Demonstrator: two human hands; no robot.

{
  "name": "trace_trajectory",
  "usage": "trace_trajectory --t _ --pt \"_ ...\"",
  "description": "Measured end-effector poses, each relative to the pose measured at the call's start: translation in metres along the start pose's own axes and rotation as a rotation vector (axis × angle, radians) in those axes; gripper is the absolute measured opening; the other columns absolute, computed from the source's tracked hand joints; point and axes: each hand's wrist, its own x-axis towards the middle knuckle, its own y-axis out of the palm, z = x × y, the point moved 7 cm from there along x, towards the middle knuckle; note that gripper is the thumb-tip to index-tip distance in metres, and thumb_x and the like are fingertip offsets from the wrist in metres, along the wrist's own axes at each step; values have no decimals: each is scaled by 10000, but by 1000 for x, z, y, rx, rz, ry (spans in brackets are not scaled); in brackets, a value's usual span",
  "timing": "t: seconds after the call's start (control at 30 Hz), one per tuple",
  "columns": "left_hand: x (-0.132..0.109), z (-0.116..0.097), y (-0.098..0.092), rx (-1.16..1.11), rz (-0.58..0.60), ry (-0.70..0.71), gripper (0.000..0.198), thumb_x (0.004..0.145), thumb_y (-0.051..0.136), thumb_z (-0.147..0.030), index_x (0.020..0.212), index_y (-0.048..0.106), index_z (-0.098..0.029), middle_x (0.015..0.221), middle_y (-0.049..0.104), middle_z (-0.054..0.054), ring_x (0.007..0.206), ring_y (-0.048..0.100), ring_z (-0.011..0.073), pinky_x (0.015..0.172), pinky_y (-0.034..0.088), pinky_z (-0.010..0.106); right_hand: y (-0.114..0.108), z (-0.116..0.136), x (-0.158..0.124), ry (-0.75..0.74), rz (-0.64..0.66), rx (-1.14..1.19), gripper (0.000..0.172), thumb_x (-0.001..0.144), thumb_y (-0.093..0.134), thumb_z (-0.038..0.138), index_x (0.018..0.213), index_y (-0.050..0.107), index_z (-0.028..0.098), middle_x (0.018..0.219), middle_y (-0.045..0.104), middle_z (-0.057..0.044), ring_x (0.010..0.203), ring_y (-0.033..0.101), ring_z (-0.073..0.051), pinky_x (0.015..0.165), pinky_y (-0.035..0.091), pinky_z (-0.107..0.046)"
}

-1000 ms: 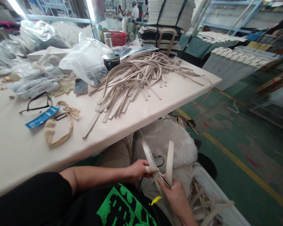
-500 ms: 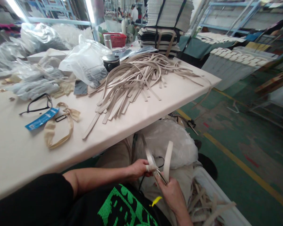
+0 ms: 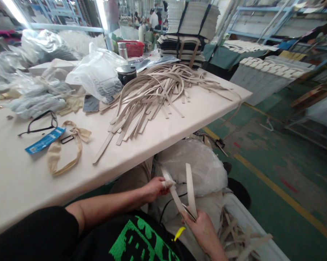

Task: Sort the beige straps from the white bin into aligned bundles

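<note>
Beige flat straps run between my two hands above my lap. My left hand is closed, pinching one strap partway along; pale coverings wrap its fingertips. Lower and to the right, my right hand is closed around the straps, and a second strap end stands up out of it. A thin dark, shiny edge shows by the right fingers, but I cannot make out what it is. On the table above lies a large pile of similar straps.
A white bin with strap pieces stands at my right, beside a clear plastic bag. The table also holds glasses, a blue packet, a tan fabric loop, a phone and a dark lidded cup.
My left hand has slid up and left along the strap, away from my right hand. My right hand has dropped slightly, and the upright strap end leans more to the left.
</note>
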Motion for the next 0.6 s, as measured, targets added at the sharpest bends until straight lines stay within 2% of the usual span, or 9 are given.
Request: trace_trajectory --t 0.1,0.23,0.3,0.47,0.6 --pt "3 -2 -5 -33 -17 -35 532 391 886 -433 735 635 -113 646 580 -7 580 502 88 597 395 226 1 -3 -3 29 36 -10 447 826 523 576 806 716 173 667 714 -52 673 674 -225 634 454 -262" --pt "-3 16 12 62 122 -62 516 415 878 -466 681 625 -103 587 565 -5 550 493 95 564 371 231 6 6 4 28 -20 31 496 826 510 590 753 708 142 639 705 -72 658 678 -240 608 455 -269" --pt "-5 18 18 72 159 -49 518 430 871 -490 673 628 -103 574 561 -7 531 476 86 548 355 226 7 7 7 26 -40 64 510 823 514 598 756 710 132 634 704 -78 645 680 -242 589 459 -269" --pt "-6 6 17 61 167 -51 529 445 870 -506 710 652 -103 619 585 0 545 479 75 561 359 217 4 3 4 7 -48 178 466 816 549 571 801 706 133 639 706 -75 632 681 -226 585 480 -257" --pt "-14 14 23 66 187 -125 555 399 879 -510 687 638 -102 596 576 -2 542 487 84 583 379 233 5 14 4 -5 -62 193 503 800 543 607 748 694 131 624 694 -68 614 659 -216 573 475 -257"
